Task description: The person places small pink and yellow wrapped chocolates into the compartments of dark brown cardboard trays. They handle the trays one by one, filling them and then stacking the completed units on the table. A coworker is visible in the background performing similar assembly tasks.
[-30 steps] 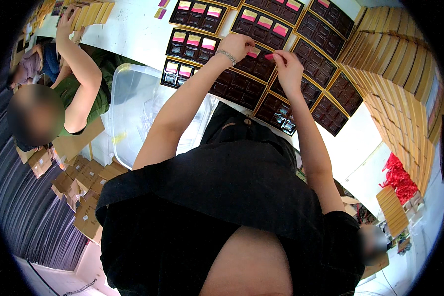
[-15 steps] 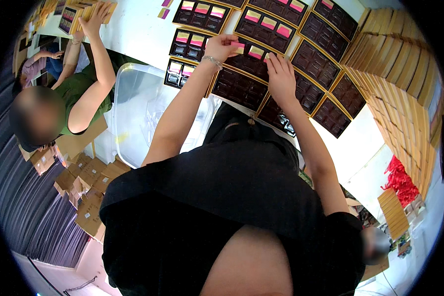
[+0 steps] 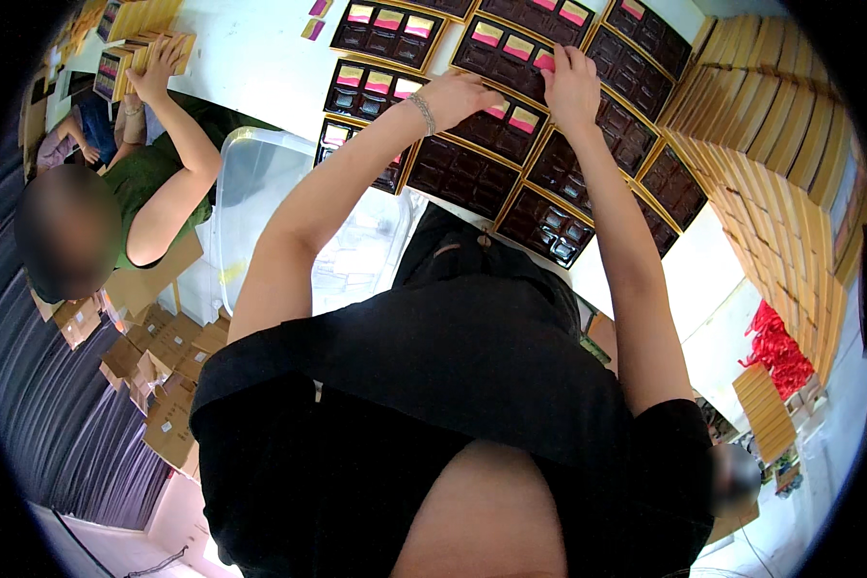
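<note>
Dark brown, glossy compartment trays (image 3: 462, 175) with gold edges lie in slanted rows on the white table. Small pink-and-gold packets (image 3: 496, 108) sit in the top compartments of several trays. My left hand (image 3: 458, 101), a bracelet at its wrist, lies over the left end of a middle tray. Its fingers are bent together beside the packets; their tips and anything in them are hidden. Farther back, my right hand (image 3: 573, 91) reaches over the right end of another tray. Its fingers are apart, touching or very near a mostly pink packet (image 3: 546, 61).
Tall stacks of gold-edged trays (image 3: 771, 125) line the right side, with a red heap (image 3: 778, 352) below them. A clear plastic bin (image 3: 260, 212) stands at my left. Beyond it, a person in green (image 3: 169, 193) reaches toward stacked trays. Cardboard boxes (image 3: 169, 352) are piled lower left.
My right hand has moved farther away, from the middle tray to the tray behind it. My left hand has shifted slightly right and covers where it was pinching a packet.
</note>
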Demonstrator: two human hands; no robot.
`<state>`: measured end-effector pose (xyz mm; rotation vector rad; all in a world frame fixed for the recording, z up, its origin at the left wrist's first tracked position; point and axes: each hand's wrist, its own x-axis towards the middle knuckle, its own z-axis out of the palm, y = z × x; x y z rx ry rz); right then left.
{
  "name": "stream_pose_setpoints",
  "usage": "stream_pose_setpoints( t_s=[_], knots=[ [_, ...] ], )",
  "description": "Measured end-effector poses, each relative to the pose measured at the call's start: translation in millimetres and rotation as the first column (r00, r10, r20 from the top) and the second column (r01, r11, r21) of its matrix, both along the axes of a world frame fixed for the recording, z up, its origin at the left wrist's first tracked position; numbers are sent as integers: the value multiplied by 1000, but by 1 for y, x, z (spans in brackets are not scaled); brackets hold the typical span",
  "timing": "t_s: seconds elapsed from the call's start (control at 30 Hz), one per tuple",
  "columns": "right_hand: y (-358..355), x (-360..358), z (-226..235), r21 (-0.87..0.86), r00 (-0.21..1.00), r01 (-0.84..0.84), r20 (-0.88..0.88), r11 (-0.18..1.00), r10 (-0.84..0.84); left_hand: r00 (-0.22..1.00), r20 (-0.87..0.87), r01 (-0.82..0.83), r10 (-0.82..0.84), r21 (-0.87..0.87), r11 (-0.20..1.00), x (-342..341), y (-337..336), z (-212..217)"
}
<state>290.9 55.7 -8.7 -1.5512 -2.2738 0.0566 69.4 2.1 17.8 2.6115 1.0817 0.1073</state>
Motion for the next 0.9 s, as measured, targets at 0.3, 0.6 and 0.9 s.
stream_pose_setpoints(
  t_s=[0.3, 0.6, 0.9],
  knots=[
    [-5, 3, -22, 2, 999, 6, -40, 1000, -6, 885, 250, -278, 393, -395, 876, -12, 2, -6],
    [-29, 17, -18, 50, 964, -108, -240, 993, 116, 963, 213, -149, 162, -76, 986, -13, 2, -12],
    [-21, 15, -9, 61, 967, -184, -170, 981, 192, 910, 310, -309, 275, 63, 949, -24, -38, -24]
  ],
)
